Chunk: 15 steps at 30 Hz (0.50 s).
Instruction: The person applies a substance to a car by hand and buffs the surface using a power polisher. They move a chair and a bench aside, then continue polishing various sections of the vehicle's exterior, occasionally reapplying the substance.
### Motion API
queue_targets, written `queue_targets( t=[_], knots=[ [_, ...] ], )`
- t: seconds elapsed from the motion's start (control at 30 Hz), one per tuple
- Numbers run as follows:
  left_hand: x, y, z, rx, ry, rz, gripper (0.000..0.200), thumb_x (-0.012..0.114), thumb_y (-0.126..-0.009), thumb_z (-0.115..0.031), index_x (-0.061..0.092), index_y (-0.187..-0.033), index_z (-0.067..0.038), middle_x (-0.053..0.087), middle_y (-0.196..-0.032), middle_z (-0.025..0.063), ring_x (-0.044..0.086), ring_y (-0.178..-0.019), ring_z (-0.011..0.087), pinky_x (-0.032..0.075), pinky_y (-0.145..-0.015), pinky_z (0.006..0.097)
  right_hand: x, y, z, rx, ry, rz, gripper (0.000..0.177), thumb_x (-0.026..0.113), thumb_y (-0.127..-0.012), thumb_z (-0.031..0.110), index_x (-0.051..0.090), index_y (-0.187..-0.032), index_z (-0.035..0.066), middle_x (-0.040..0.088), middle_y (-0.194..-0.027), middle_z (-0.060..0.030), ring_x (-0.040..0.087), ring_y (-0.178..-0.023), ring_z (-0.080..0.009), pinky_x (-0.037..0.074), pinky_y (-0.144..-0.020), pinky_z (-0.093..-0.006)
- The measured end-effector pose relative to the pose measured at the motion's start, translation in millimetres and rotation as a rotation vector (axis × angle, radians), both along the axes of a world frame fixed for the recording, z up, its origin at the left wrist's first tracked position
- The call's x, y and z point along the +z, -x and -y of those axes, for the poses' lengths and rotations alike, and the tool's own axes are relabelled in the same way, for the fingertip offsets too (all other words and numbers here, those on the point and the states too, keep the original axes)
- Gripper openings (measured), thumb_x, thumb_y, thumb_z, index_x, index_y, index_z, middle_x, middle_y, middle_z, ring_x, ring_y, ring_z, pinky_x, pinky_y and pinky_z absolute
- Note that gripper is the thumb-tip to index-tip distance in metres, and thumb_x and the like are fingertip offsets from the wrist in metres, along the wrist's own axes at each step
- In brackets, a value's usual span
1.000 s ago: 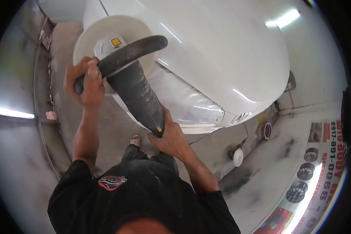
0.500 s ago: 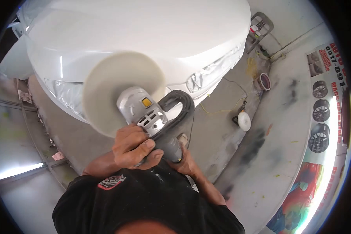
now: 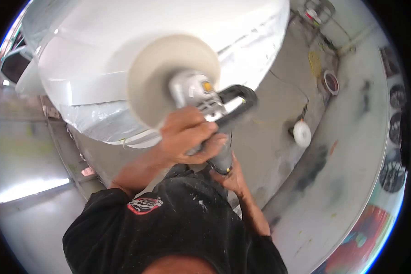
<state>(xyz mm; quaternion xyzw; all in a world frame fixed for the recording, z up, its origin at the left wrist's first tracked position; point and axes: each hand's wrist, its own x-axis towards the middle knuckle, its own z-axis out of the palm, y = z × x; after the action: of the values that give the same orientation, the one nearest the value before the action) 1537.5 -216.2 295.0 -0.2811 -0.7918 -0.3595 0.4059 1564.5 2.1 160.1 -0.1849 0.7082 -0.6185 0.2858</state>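
A silver and black rotary polisher [image 3: 190, 89] is held over the front of a white car [image 3: 91, 84]. Its wide cream pad [image 3: 147, 75] overlaps the front edge of the hood in this view. My left hand [image 3: 190, 134] is closed round the tool's body just behind the silver head, blurred by motion. Further back, my right hand [image 3: 234, 177] wraps round the grey rear end, partly hidden behind the tool. A black loop handle [image 3: 244, 96] sticks out to the right of the head. Clear masking film [image 3: 96, 119] covers the car's front on the left.
On the floor to the right lies a white round pad [image 3: 302, 134] with a cord. Beyond it are a reddish bucket [image 3: 330, 82] and a chair [image 3: 322, 11] with small containers. A stained low wall [image 3: 338, 150] runs along the right; grey panels [image 3: 27, 146] stand left.
Both hands and the polisher have moved right and up in the view, the pad shifting along the hood's front. The camera view has shifted too. The grip is unchanged.
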Motion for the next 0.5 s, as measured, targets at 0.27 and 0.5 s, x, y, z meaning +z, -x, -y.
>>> queue_targets(
  t=[0.27,0.5],
  knots=[
    [-6,-94,48,0.183,0.136,0.047,0.039,0.078,-0.089,-0.013,0.058,-0.121,-0.002,0.061,-0.081,0.0127,0.056,-0.059,0.0245,0.049,-0.055,0.0381,2,-29,27,0.261,-0.076,0.061,0.087,0.078,-0.076,0.013,0.037,-0.152,0.003,0.069,-0.120,-0.0255,0.068,-0.114,-0.0392,0.051,-0.099,-0.0431],
    [-8,-116,32,0.072,0.163,0.120,0.032,0.077,-0.089,-0.012,0.060,-0.113,-0.001,0.058,-0.077,0.0104,0.054,-0.058,0.0223,0.045,-0.050,0.0353,-29,-90,40,0.203,0.037,0.093,0.100,0.079,-0.073,0.013,0.028,-0.158,0.005,0.068,-0.114,-0.0283,0.066,-0.109,-0.0451,0.051,-0.098,-0.0452]
  ],
)
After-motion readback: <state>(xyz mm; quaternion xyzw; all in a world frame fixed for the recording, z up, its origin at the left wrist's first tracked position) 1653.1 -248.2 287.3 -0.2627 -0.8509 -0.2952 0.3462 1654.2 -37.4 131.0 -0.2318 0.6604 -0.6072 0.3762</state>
